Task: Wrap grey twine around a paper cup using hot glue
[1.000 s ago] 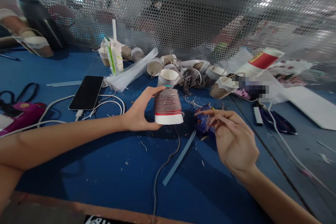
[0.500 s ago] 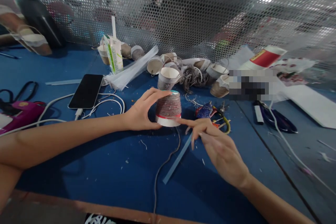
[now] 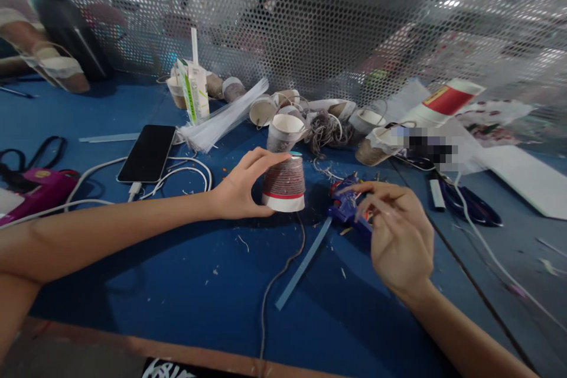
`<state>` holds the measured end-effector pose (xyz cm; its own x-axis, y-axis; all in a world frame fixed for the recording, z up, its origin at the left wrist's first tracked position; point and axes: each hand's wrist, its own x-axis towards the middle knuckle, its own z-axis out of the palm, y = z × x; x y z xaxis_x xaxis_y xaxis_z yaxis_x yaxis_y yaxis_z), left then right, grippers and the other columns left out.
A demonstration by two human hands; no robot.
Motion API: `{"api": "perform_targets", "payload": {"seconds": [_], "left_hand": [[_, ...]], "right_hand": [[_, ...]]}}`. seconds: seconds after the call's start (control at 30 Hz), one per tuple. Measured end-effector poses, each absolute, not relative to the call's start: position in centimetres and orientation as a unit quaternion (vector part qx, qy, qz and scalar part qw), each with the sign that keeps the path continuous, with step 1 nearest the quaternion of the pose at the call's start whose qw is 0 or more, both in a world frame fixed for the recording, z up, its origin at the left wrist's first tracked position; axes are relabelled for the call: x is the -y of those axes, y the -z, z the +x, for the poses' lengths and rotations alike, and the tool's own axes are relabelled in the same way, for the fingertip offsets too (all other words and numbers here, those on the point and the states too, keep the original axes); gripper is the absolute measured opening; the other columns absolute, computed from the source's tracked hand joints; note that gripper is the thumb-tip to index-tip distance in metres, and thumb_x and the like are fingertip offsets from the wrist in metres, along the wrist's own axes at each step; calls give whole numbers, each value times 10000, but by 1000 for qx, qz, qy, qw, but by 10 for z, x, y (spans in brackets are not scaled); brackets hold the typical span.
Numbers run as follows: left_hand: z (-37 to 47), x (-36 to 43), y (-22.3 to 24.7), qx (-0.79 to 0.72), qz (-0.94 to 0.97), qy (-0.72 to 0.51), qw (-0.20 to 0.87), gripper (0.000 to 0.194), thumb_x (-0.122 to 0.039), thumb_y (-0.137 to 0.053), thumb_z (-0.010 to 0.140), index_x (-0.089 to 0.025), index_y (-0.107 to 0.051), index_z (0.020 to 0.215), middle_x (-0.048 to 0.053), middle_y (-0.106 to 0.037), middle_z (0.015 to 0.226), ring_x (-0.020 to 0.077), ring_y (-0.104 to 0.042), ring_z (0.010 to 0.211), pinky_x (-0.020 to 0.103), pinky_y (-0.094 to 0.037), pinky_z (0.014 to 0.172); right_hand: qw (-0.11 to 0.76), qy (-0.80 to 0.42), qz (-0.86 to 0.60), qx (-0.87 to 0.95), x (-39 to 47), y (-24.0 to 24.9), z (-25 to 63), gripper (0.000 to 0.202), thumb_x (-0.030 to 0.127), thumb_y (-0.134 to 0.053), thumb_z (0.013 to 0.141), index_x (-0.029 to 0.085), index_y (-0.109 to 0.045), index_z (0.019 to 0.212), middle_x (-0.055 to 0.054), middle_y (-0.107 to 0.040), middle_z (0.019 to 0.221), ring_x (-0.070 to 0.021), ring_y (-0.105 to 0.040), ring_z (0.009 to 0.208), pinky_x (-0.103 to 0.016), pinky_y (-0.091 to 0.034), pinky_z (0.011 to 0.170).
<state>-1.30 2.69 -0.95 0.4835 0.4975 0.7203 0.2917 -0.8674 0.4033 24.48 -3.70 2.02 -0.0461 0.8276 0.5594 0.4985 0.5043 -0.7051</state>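
Observation:
My left hand (image 3: 241,186) grips an upside-down paper cup (image 3: 284,183) between thumb and fingers. Grey-brown cord is wound around the cup, above a red line and a bare white rim. A loose length of cord (image 3: 275,279) runs from beneath the cup to the table's front edge. To the right, my right hand (image 3: 396,227) hovers at a blue glue gun (image 3: 343,207), fingers partly stretched out and apart over it. A translucent glue stick (image 3: 304,263) extends from the gun toward the front of the table. The hand hides part of the gun.
A phone (image 3: 147,153) with a white cable and a magenta tool (image 3: 46,192) lie at the left. Behind stand several cord-wrapped cups (image 3: 287,130), a drink carton (image 3: 195,91) and clear glue sticks (image 3: 225,115). Dark-handled scissors (image 3: 473,204) lie right. A perforated metal screen (image 3: 283,23) closes the back.
My right hand has left the cup's rim and moved right to the glue gun, which has shifted slightly. My left hand still holds the cup in nearly the same place.

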Motion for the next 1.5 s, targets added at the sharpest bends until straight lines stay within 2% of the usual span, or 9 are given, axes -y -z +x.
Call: {"api": "perform_targets", "payload": {"seconds": [0.27,0.4,0.63,0.77,0.87,1.13,1.27,1.37,1.5], "left_hand": [[-12,-26,11,-215,862,-452,78,817,-356,-759,717,-225,-358,1416,127,-560,1255,267,-538,1106,460,-496,946],[-11,-25,10,-210,861,-456,75,800,-347,-750,729,-238,-351,1414,127,-564,1274,268,-541,1122,464,-499,944],[-14,-28,10,-183,841,-493,127,801,-280,-742,703,-213,-330,1387,136,-519,1258,278,-544,1160,480,-510,985],[-13,-32,15,-142,832,-501,193,819,-337,-739,724,-231,-264,1382,163,-409,1327,317,-464,1302,510,-469,1060],[-11,-32,18,-110,836,-489,222,834,-410,-747,725,-246,-242,1367,171,-363,1360,335,-404,1363,522,-462,1073],[-15,-26,19,-124,876,-404,231,1009,-423,-766,701,-195,-155,1471,226,-394,1428,382,-451,1343,553,-436,1102],[-13,-24,16,-150,886,-409,160,1003,-524,-767,670,-169,-252,1454,221,-463,1389,388,-462,1317,585,-423,1091],[-11,-23,13,-179,884,-421,96,886,-482,-762,704,-166,-325,1408,204,-536,1315,356,-523,1241,572,-470,1031],[-9,-22,11,-182,863,-469,52,785,-401,-746,758,-140,-343,1380,190,-577,1242,294,-581,1173,485,-531,970]], "right_hand": [[263,-178,-326,890,62,-34,223,155,348,-409,934,246,-521,899,-61,-625,1342,-245,-499,912,-423,-426,773],[292,-157,-356,874,63,-33,222,191,322,-393,945,243,-523,830,-45,-658,1305,-234,-501,869,-417,-424,753],[498,-85,-409,759,62,-27,230,283,217,-362,966,254,-512,730,-45,-655,813,-218,-561,737,-414,-411,690],[399,5,-375,837,57,-28,224,79,176,-536,870,242,-517,831,-15,-573,706,-183,-523,655,-351,-429,612],[345,69,-352,867,54,-28,219,151,194,-631,836,235,-485,828,7,-553,653,-168,-506,629,-323,-441,592],[279,218,-323,878,54,-26,218,207,96,-526,890,228,-536,730,-1,-561,587,-174,-446,624,-314,-396,600],[237,317,-305,866,60,-28,216,199,71,-572,875,192,-595,718,-5,-559,577,-170,-418,642,-312,-346,579],[235,333,-296,864,63,-29,215,144,55,-590,860,177,-616,788,-7,-602,608,-168,-458,652,-306,-364,579],[353,243,-303,851,64,-30,213,185,127,-709,793,196,-559,877,-27,-686,743,-161,-579,692,-293,-466,630]]}}
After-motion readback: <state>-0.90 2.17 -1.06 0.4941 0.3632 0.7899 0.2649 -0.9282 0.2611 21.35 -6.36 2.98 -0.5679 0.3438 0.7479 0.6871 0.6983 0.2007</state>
